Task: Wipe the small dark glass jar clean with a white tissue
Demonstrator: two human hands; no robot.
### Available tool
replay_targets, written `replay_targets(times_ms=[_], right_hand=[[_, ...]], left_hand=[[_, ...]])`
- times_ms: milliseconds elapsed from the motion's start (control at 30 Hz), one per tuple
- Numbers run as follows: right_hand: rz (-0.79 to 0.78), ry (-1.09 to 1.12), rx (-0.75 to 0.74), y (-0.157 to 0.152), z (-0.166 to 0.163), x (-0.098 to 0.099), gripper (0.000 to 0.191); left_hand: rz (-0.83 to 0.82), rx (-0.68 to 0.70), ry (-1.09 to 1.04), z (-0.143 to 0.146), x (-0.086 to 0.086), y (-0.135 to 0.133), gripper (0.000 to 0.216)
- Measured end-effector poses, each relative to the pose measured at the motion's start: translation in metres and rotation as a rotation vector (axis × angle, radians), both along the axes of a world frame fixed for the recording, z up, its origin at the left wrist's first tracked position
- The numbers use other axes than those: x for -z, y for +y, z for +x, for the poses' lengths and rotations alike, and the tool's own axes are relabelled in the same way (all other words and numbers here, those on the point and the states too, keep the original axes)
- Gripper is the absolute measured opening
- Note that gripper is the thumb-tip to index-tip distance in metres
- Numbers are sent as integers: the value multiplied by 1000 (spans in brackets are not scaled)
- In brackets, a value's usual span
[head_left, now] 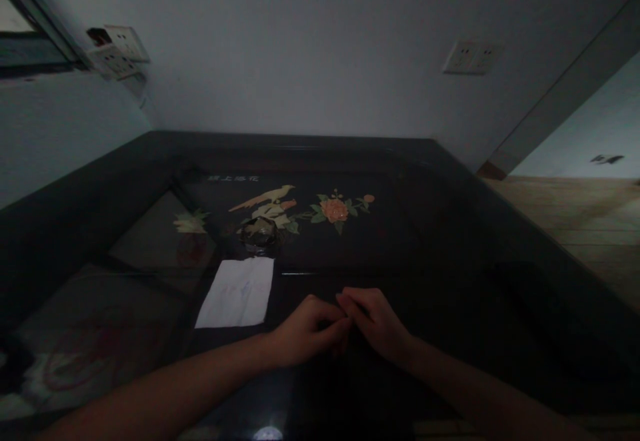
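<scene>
My left hand and my right hand meet above the front part of a dark glossy table. The fingers of both are curled and pressed together at the tips. If anything small is pinched between them, it is too dark to make out. Left of my left hand lies a white sheet of paper with creases and a faint bluish mark. Just behind the paper sits a dark, clear-looking glass bowl, perhaps an ashtray.
The tabletop carries a bird picture and an orange flower picture. A white wall rises behind it. Sockets are at the left corner and on the right wall socket plate. Wooden floor shows at right.
</scene>
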State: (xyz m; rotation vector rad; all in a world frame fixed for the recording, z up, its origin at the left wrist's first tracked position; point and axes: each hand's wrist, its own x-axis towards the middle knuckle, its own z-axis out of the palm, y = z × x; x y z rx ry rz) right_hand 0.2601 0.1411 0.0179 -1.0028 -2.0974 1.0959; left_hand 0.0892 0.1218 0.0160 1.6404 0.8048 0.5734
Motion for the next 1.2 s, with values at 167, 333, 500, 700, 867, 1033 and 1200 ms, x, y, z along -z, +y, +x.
replay_targets(times_ms=[167, 333, 500, 700, 867, 1033, 1200], right_hand=[[4, 0, -4, 0, 0, 2, 46], [-1, 19, -6, -1, -1, -1, 45], [10, 35, -9, 0, 0, -2, 46], [10, 41, -8, 0, 0, -2, 47], [13, 31, -7, 0, 0, -2, 47], [22, 18, -5, 0, 0, -3, 46], [35, 22, -14, 1, 0, -3, 44]], left_hand=[[-14, 8, -13, 0, 0, 0, 61], [5, 0, -23, 0, 2, 0, 59], [-12, -2, -18, 0, 2, 0, 57], [4, -3, 2, 1, -1, 0, 59], [-7, -3, -9, 1, 1, 0, 57], [-5, 8, -35, 1, 2, 0, 58], [-9, 7, -29, 1, 2, 0, 60]])
